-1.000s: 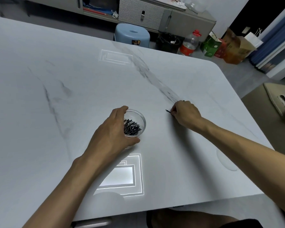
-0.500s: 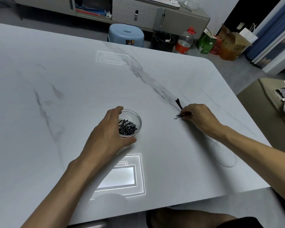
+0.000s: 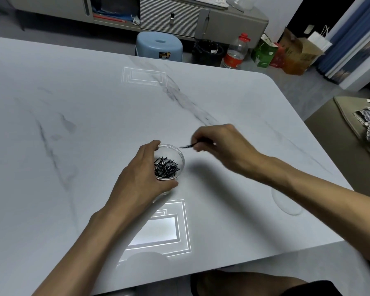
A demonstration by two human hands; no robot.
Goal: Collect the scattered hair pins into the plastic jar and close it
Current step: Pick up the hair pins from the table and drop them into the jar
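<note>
Mid-frame: our left hand (image 3: 145, 178) grips the jar (image 3: 169, 162) — nearly full; right hand (image 3: 220, 146) pinches the last pins (image 3: 187, 146); lid (image 3: 286, 201) still off.

The left hand (image 3: 144, 178) reaches forward on a bare forearm, fingers and thumb curled around the plastic jar (image 3: 169, 162), thumb on its near side. Just right of it, the right hand (image 3: 224, 146) hovers, palm down, fingertips pinching hair pins (image 3: 188, 145) that point toward the left hand.
</note>
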